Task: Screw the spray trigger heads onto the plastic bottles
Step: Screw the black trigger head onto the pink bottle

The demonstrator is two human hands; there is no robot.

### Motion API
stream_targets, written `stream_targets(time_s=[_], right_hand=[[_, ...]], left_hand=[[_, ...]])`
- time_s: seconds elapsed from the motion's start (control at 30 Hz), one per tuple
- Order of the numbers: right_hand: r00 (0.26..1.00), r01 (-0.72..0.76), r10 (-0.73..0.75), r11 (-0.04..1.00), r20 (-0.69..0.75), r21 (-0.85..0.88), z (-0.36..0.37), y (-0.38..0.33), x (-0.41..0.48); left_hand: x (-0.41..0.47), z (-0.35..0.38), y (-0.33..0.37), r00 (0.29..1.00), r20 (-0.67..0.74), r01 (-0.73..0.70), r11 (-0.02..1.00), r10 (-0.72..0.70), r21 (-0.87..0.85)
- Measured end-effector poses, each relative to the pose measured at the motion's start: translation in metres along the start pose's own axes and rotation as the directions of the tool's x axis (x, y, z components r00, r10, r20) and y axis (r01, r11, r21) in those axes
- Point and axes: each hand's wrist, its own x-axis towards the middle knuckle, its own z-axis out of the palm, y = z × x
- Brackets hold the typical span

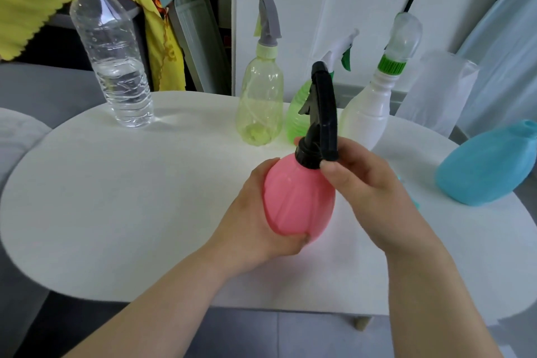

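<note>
Two bare forearms reach in from the bottom of the view, meeting over the white bench [116,197]. The left hand [255,221] cups the round body of the pink bottle [299,197] from below and behind, its grip closed around the belly — likely to keep the bottle from turning. The bottle is lifted and tilted slightly, neck away from the camera. The right hand [369,180] has its grip closed on the black trigger head [322,113] at its lower end, thumb beside the black collar [308,155] that sits on the neck; this looks like the twisting hold for tightening the thread. How far the collar is screwed down cannot be told.

Behind stand three bottles already wearing heads: a pale yellow-green one [260,102], a bright green one [297,113] partly hidden, and a white one [367,113]. A blue bottle [485,166] lies on its side at the right — apparently without a head. A clear water bottle [112,55] stands far left.
</note>
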Motion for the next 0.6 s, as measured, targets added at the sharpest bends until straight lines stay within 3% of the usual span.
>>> stream_targets(time_s=[0.13, 0.23, 0.3, 0.43, 0.53, 0.6], right_hand=[[0.975, 0.028, -0.024, 0.999, -0.221, 0.016, 0.010, 0.012, 0.003], [0.928, 0.025, -0.054, 0.996, -0.369, -0.082, 0.022, 0.017, 0.005], [0.935, 0.005, -0.044, 0.994, -0.351, -0.113, 0.026, 0.016, 0.004], [0.990, -0.009, 0.008, 1.000, -0.142, -0.006, 0.021, 0.012, 0.000], [0.985, 0.023, -0.008, 0.996, -0.172, 0.085, 0.020, 0.012, 0.001], [0.962, 0.023, 0.008, 0.994, -0.273, 0.111, 0.023, 0.018, 0.004]], left_hand=[[0.000, 0.001, 0.001, 0.999, -0.025, 0.022, 0.999, -0.021, 0.024], [0.000, 0.002, 0.000, 0.999, -0.034, 0.013, 0.999, -0.012, 0.042], [0.000, 0.002, -0.001, 1.000, -0.024, 0.005, 0.999, -0.004, 0.042], [0.001, 0.000, 0.001, 1.000, -0.025, 0.015, 1.000, -0.014, 0.024], [0.000, 0.000, 0.002, 1.000, -0.025, 0.011, 1.000, -0.010, 0.023], [0.000, 0.000, 0.002, 1.000, -0.026, 0.001, 1.000, -0.001, 0.021]])
